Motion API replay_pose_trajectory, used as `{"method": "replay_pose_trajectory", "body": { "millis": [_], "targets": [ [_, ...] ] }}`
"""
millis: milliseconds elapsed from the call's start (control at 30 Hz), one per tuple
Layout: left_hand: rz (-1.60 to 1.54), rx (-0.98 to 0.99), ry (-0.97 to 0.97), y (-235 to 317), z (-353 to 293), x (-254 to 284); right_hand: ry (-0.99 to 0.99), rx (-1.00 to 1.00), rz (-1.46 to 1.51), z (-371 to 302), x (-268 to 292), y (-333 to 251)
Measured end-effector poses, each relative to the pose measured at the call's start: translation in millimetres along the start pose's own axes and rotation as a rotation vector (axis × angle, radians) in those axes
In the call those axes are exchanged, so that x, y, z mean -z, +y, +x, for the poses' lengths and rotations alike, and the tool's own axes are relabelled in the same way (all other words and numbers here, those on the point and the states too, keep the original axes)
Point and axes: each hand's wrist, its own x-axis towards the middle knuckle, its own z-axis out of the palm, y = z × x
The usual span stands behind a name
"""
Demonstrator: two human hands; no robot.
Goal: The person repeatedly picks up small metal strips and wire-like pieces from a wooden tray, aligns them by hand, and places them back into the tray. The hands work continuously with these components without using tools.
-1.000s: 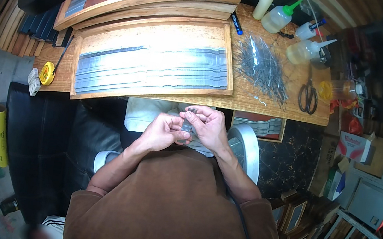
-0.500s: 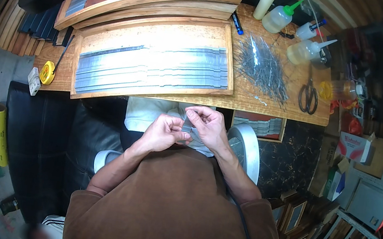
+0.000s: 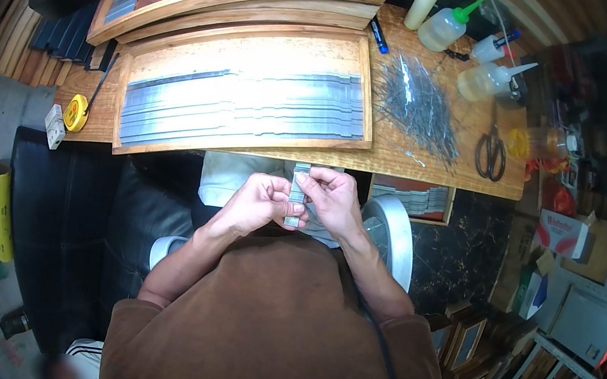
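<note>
Between my two hands, just off the table's front edge, is a short grey ribbed piece point(image 3: 296, 192), seemingly metal. My left hand point(image 3: 257, 200) pinches its lower end with thumb and fingers. The upper part is gripped by my right hand point(image 3: 334, 200), the thumb lying on its face. Fingers cover some of the piece. Beyond my hands, a shallow wooden tray point(image 3: 235, 151) holds rows of grey stepped metal-looking strips point(image 3: 313, 118). Right of the tray lies a loose pile of thin metal wires or pins point(image 3: 421, 109).
More wooden trays point(image 3: 258, 11) are stacked behind. Squeeze bottles point(image 3: 443, 30), a blue marker point(image 3: 379, 37) and black scissors point(image 3: 490, 154) are at the right of the table. A yellow tape measure point(image 3: 76, 114) sits at its left. Below the table's right is another strip tray point(image 3: 413, 198).
The grey piece has turned in my fingers, so its ribbed face now shows more fully and its upper end sticks out above my right thumb. Both hands stay nearly in place.
</note>
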Motion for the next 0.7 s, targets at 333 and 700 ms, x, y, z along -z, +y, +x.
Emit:
{"method": "replay_pose_trajectory", "body": {
  "millis": [333,700],
  "targets": [
    [0.187,-0.113,0.032,-11.0,1.0,6.0,-0.082,0.033,-0.072,-0.5,3.9,-8.3],
    [0.403,-0.312,0.109,-16.0,-13.4,-1.9,-0.081,0.220,-0.415,-14.5,-8.9,-39.7]
  ]
}}
